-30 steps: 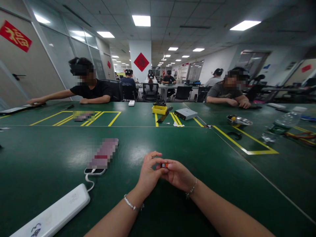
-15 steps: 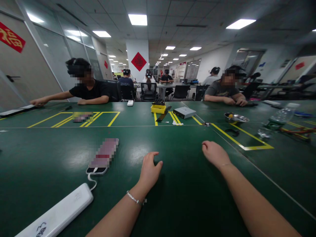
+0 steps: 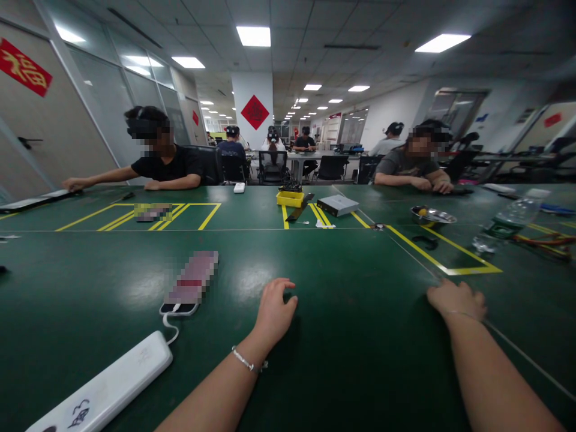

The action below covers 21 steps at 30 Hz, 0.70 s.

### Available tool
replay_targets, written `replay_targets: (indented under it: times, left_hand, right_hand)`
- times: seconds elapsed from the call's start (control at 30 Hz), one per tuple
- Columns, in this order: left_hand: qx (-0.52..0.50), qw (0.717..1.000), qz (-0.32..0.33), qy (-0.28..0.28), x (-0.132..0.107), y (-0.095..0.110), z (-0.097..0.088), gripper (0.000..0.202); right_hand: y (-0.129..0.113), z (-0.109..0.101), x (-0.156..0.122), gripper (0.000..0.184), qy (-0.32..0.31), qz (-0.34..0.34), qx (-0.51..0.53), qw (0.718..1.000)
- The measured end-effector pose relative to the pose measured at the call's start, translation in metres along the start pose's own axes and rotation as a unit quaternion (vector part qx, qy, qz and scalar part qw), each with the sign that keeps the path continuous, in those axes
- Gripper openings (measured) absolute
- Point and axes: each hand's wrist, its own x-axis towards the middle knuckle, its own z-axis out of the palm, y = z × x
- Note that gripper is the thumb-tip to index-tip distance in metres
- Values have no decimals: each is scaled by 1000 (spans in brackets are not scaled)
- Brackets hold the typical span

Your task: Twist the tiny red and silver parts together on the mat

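Observation:
My left hand rests on the green table, a silver bracelet round its wrist. Its fingers are loosely bent, with a gap between thumb and forefinger and nothing in that gap. To its left lies a phone with a blurred-out screen. A short white cable joins the phone to a long white power strip. Over on the right, my right hand is back-up at the table seam, just below a yellow tape corner. Its fingers are mostly hidden behind the knuckles and smeared, and no object shows in it.
Beyond the right hand stand a plastic water bottle, a metal bowl and a black curved piece. Farther off are a yellow bin and a grey box. Two people sit across the table, their arms on it.
My right hand has moved to the right and a little nearer to me, turning from a fist seen side-on to back-up. My left hand has stayed in place. The view has shifted slightly.

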Motion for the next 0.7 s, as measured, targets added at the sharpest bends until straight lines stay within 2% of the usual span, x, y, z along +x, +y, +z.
replay_targets:
  times: [0.07, 0.1, 0.2, 0.27, 0.33, 0.4, 0.47, 0.5, 0.53, 0.57, 0.63, 0.7]
  left_hand:
    - [3, 1000, -1, -3, 0, 0, 0, 27]
    - [6, 1000, -2, -7, 0, 0, 0, 28]
    - [11, 999, -6, -34, -2, 3, 0, 35]
    - [18, 998, -5, -58, -2, 5, 0, 38]
    - [25, 997, -5, -79, -3, 6, 1, 41]
    - [27, 995, -4, -93, -3, 6, 2, 42]
    - [24, 994, -7, -103, -3, 6, 2, 41]
    - [21, 994, -11, -107, -3, 7, 2, 41]
    - [18, 994, -16, -109, -3, 7, 1, 41]
    - [14, 993, -22, -112, -3, 7, 0, 41]
    - [8, 993, -30, -115, -3, 8, -1, 40]
    - [4, 993, -30, -113, -4, 8, -1, 39]
  right_hand:
    - [-21, -2, -5, 52, 9, -4, -15, 1000]
    - [-35, -3, -9, 53, 12, -32, -15, 999]
    - [-92, -8, -37, 52, -8, -204, 30, 978]
    - [-132, -11, -69, 52, -54, -321, 83, 942]
    - [-165, -13, -105, 52, -116, -418, 127, 892]
    - [-185, -15, -133, 53, -170, -502, 151, 835]
    - [-191, -18, -143, 53, -202, -548, 154, 797]
    - [-188, -20, -139, 51, -207, -547, 149, 797]
    - [-182, -22, -129, 48, -201, -525, 139, 816]
    - [-173, -24, -116, 44, -182, -480, 120, 850]
    - [-146, -29, -81, 39, -117, -349, 66, 927]
    - [-109, -32, -46, 39, -50, -219, 16, 974]
